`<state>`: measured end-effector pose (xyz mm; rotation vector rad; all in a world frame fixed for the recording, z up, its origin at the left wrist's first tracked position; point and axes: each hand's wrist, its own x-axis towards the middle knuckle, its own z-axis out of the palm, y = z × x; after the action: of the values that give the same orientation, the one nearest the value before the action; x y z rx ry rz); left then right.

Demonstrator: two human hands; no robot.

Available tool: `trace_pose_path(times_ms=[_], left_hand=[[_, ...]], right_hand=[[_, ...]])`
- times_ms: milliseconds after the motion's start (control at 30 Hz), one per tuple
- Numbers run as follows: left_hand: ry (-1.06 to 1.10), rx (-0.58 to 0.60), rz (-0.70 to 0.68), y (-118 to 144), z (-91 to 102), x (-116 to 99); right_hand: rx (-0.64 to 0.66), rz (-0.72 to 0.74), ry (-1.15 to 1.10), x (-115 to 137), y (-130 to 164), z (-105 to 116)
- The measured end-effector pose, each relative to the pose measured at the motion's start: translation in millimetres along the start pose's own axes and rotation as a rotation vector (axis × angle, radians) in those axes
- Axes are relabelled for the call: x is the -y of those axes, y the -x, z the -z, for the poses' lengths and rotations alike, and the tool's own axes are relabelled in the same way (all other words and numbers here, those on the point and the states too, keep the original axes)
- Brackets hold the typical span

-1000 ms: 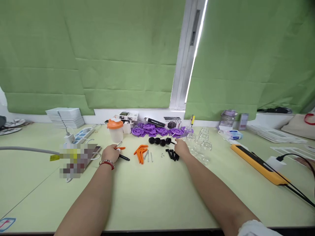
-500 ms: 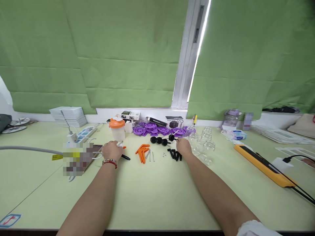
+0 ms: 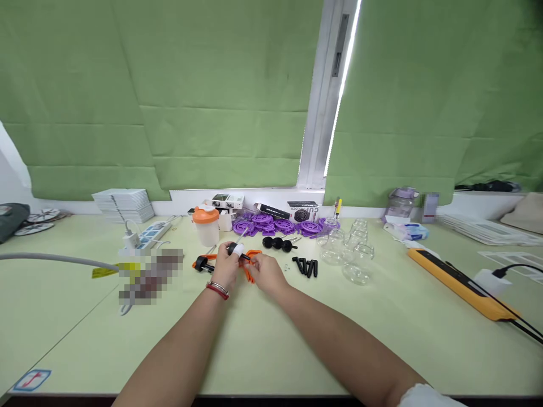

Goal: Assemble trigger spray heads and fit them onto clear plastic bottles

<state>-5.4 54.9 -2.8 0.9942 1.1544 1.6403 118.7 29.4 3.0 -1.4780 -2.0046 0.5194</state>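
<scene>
This looks like an assembly workroom: a long pale-green bench [image 3: 271,350] runs under a window with green blinds [image 3: 212,90], and along its far edge sit purple plastic parts [image 3: 275,226], glass jars [image 3: 352,254], a power strip [image 3: 148,233] and stacked white sheets [image 3: 123,203].

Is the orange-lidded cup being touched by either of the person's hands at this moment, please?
No, the orange-lidded cup stands apart behind the left hand and right hand, which meet over small parts.
</scene>
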Motion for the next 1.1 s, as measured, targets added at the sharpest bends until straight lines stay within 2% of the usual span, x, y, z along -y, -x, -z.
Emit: trace_pose_path(times_ms=[100, 200, 333, 467, 567, 667, 767, 867, 933, 1000, 1100], left_hand=[[0.037, -0.11, -0.044, -12.3, 11.7, -1.2], [0.067, -0.158, -0.079, -17.5, 17.2, -3.5], [0.09, -0.17, -0.076, -14.4, 14.6, -6.6], [0.098, -0.129, -0.065, -11.2, 12.8, -6.9], [0.055, -0.094, -0.052, -12.5, 15.4, -4.9], [0.046, -0.051, -0.041, -13.2, 18.0, -4.5], [0.132, 0.017, -0.045, -8.7, 16.3, -9.4], [0.225, 0.12, -0.031, 1.8, 10.1, -18.1], [0.219, 0.201, 0.011, 10.4, 4.2, -23.2], [0.182, 0.277, 0.054, 19.1, -2.2, -25.8], [0.148, 0.371, 0.1, 30.2, -11.2, -25.6]], right_hand=[[0.059, -0.229, 0.024, -3.8, -4.3, -4.4], [0.121, -0.369, 0.055, -3.6, -7.1, -5.1], [0.124, -0.394, 0.072, 1.9, -7.0, -5.7], [0.113, -0.402, 0.064, 1.6, -6.1, -7.2], [0.084, -0.34, 0.0, -5.2, -7.2, -5.9], [0.048, -0.221, -0.195, -14.7, -8.4, 6.2], [0.025, -0.187, -0.48, -25.2, -4.0, 34.4], [0.147, -0.217, -0.843, -38.8, 8.3, 68.8], [0.178, -0.22, -1.018, -50.6, 18.6, 85.6], [0.181, -0.229, -1.137, -63.4, 28.1, 93.4], [0.197, -0.271, -1.233, -79.1, 37.2, 91.3]])
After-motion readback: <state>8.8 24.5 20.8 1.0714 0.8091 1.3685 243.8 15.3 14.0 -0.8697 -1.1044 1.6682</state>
